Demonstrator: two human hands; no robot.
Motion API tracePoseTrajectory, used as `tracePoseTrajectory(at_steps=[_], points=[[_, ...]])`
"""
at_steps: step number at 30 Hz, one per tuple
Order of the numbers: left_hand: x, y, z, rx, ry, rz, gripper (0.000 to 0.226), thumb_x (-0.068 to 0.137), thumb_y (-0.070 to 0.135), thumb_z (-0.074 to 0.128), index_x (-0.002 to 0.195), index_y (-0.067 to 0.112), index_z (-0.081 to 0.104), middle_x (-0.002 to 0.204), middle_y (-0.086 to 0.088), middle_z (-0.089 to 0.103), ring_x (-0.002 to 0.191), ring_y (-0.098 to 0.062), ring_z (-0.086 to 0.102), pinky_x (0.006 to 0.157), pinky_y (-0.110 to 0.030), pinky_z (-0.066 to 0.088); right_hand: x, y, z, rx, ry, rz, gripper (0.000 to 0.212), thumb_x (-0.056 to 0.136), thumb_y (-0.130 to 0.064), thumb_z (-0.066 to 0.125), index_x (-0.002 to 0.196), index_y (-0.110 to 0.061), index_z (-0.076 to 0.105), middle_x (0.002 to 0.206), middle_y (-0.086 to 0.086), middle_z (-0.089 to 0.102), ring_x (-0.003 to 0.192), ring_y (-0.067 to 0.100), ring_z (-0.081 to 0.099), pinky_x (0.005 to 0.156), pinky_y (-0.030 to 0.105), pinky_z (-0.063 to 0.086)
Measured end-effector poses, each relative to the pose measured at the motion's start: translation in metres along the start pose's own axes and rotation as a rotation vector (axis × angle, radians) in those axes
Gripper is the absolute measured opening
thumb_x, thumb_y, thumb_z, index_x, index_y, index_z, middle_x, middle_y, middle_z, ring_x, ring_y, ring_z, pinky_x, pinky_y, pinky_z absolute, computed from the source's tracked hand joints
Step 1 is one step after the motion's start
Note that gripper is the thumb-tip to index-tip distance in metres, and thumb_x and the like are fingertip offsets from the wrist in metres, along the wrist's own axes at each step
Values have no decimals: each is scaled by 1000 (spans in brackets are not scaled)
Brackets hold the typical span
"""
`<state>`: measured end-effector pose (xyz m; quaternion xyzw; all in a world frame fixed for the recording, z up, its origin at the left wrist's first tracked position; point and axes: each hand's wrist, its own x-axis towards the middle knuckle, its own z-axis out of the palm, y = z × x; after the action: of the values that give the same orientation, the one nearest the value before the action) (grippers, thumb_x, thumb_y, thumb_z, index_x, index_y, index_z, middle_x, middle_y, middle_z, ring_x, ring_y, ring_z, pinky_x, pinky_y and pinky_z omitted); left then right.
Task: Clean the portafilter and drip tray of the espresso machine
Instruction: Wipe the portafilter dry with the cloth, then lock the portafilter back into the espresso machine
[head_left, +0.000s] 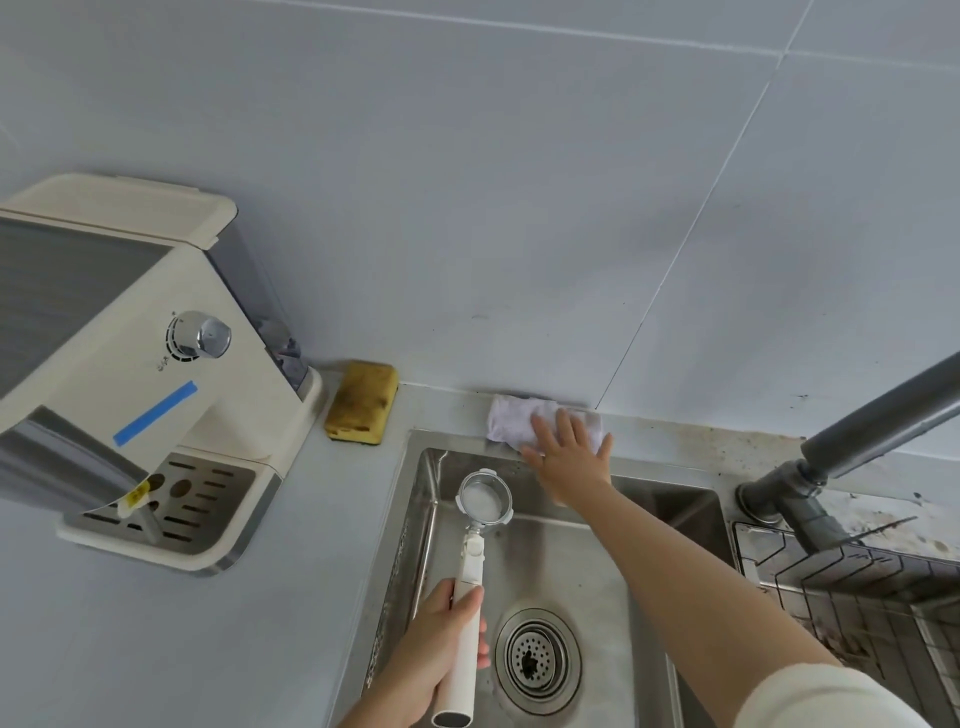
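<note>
**Portafilter held over sink as a hand meets the cloth**

Head view: The left hand (436, 649) wraps its fingers round the white handle of the portafilter (470, 571), whose round basket hangs over the left part of the steel sink (597, 571), apart from the walls. The right hand (569, 447) lies flat, fingers straight and spread, on a pale cloth (519, 423) at the sink's back rim against the tiled wall. The drip tray (208, 499) sits in the base of the espresso machine (130, 338), on the counter (156, 649) left of the sink. A yellow sponge (362, 402) lies between machine and cloth. A grey faucet (857, 436) stands at the right. The machine carries a blue tape strip (155, 413); the marks under its knob (200, 335) and on a yellow sticker (136, 493) are too small to read.
</note>
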<state>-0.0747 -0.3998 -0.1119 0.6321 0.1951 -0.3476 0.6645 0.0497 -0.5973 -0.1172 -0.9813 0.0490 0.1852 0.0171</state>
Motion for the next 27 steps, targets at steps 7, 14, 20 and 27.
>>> tracePoseTrajectory(at_steps=[7, 14, 20, 27], points=[[-13, 8, 6, 14, -32, -9, 18, 94, 20, 50, 104, 6, 52, 69, -7, 53, 51, -16, 53, 53, -29, 51, -9, -3, -15, 254, -84, 97, 58, 97, -47, 14, 144, -34, -16, 154, 1, -24, 142, 26, -19, 112, 54, -9], [-38, 12, 16, -2, -81, -12, 17, 94, 25, 50, 101, 10, 53, 70, -5, 56, 53, -16, 54, 53, -29, 49, -84, -7, -12, 703, -37, 92, 72, 95, -52, 26, 146, -22, -14, 157, 1, -12, 145, 22, -7, 114, 50, 1], [-75, 13, 20, -5, -184, 32, 16, 94, 27, 49, 94, 11, 51, 63, -2, 55, 48, -14, 50, 45, -24, 44, -165, -18, -4, 1457, -295, 42, 88, 86, -46, 55, 148, -21, -4, 156, 0, 11, 137, 15, 25, 106, 30, 23], [-118, 4, 13, 92, -184, 91, 22, 95, 30, 46, 104, 11, 54, 62, 1, 57, 48, -12, 51, 44, -23, 44, -200, -42, 7, 1776, -403, -62, 41, 83, -18, 63, 117, -21, 40, 94, 5, 60, 81, 21, 59, 83, 37, 44]])
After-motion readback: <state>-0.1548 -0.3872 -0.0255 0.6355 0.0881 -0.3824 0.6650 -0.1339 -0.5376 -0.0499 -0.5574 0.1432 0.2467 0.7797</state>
